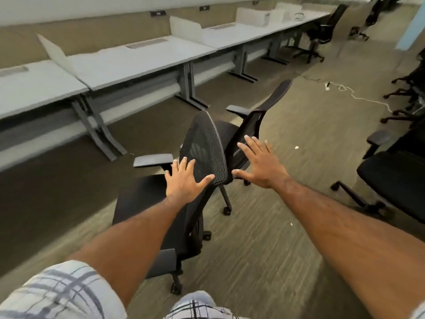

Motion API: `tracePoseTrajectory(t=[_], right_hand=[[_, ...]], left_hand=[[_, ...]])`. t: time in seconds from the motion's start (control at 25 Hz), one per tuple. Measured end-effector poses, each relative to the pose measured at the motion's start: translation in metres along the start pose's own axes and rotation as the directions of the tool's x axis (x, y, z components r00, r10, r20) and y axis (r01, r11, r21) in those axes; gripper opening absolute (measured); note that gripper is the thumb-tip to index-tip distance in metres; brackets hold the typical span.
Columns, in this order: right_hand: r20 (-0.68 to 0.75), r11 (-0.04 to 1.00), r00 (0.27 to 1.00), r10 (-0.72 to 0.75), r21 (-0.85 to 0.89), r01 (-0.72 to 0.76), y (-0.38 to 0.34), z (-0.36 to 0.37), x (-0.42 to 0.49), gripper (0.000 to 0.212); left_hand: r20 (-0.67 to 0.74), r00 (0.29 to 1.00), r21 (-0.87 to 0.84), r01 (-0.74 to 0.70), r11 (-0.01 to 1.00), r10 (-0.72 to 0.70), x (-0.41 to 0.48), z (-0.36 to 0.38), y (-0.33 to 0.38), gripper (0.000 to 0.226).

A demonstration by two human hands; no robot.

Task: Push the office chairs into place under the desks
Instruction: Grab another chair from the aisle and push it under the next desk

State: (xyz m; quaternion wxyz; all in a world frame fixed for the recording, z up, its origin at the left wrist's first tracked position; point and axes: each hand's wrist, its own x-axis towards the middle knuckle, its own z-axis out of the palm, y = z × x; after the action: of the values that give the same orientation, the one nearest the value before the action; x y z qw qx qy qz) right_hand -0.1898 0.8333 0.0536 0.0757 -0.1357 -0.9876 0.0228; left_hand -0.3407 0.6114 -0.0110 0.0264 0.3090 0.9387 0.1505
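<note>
A black mesh-backed office chair (204,146) stands on the carpet in front of me, its backrest edge-on and its seat to the left. My left hand (184,180) is spread open just left of the backrest's near edge, thumb touching the mesh. My right hand (259,164) is spread open just right of the backrest, holding nothing. A second black chair (257,116) stands right behind the first one. A row of white desks (128,58) runs along the left wall, away from both chairs.
More black chairs stand at the right edge (395,176) and at the far end of the desk row (322,31). A white cable with a power strip (345,90) lies on the carpet. Grey desk legs (96,125) stand under the desks. White boxes (259,17) sit on the far desks.
</note>
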Motion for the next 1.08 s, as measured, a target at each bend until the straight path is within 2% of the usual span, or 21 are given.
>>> tracePoseTrajectory(t=[0.2, 0.28, 0.4, 0.52, 0.68, 0.8, 1.0, 1.08], right_hand=[[-0.055, 0.993, 0.994, -0.094, 0.065, 0.097, 0.034, 0.003, 0.052, 0.084], [-0.048, 0.993, 0.993, -0.108, 0.052, 0.11, 0.057, 0.002, 0.066, 0.082], [-0.028, 0.99, 0.99, -0.139, 0.022, 0.14, 0.101, -0.004, 0.087, 0.081], [-0.025, 0.99, 0.991, -0.131, 0.041, 0.132, 0.134, -0.003, 0.119, 0.08], [0.044, 0.967, 0.967, -0.252, 0.058, 0.25, 0.142, 0.019, 0.168, 0.079], [0.064, 0.914, 0.913, -0.404, 0.077, 0.399, 0.138, 0.035, 0.209, 0.082], [0.084, 0.754, 0.751, -0.656, 0.126, 0.645, 0.11, 0.042, 0.252, 0.098], [0.09, 0.692, 0.688, -0.72, 0.151, 0.706, 0.095, 0.046, 0.259, 0.104]], left_hand=[[0.005, 0.994, -0.068, 0.11, 0.992, -0.109, 0.048, 0.004, 0.054, 0.125], [0.074, 0.987, -0.133, 0.154, 0.979, -0.146, 0.072, 0.017, 0.076, 0.126], [0.238, 0.942, -0.262, 0.297, 0.918, -0.237, 0.096, 0.041, 0.11, 0.121], [0.234, 0.924, -0.263, 0.36, 0.895, -0.303, 0.111, 0.057, 0.116, 0.104], [0.216, 0.928, -0.27, 0.355, 0.895, -0.303, 0.114, 0.055, 0.109, 0.094], [0.211, 0.926, -0.252, 0.362, 0.897, -0.314, 0.106, 0.047, 0.114, 0.092], [0.237, 0.899, -0.224, 0.419, 0.88, -0.368, 0.064, 0.031, 0.117, 0.092], [0.208, 0.875, -0.192, 0.475, 0.859, -0.438, 0.039, 0.029, 0.116, 0.089]])
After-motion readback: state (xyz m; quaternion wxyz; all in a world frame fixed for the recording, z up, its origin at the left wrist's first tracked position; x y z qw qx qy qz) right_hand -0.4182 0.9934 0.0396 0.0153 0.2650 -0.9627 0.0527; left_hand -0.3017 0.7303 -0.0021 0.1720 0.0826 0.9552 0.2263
